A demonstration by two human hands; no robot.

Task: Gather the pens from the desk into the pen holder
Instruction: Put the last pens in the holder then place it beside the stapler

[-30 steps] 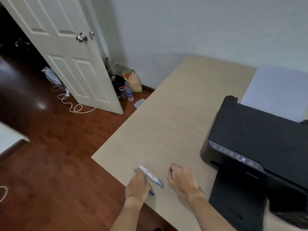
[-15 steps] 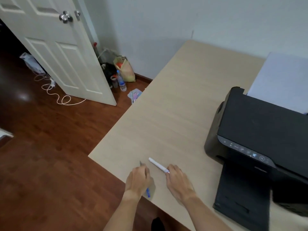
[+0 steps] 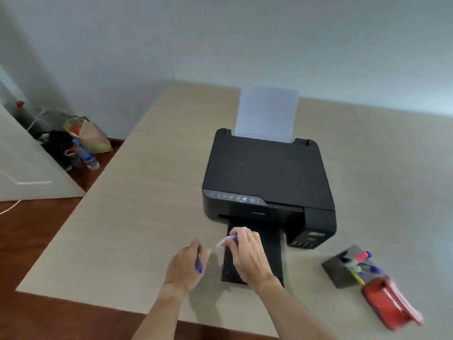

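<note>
While both hands hover over the tabletop's near edge, my left hand [image 3: 185, 266] is closed around a blue pen [image 3: 198, 264] and my right hand [image 3: 247, 253] pinches a white pen [image 3: 226, 240]. The pen holder [image 3: 343, 269] stands toward the right edge; the printer [image 3: 267, 173] sits beyond.

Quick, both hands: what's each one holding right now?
Left hand: closed on a blue pen.
Right hand: closed on a white pen.
</note>
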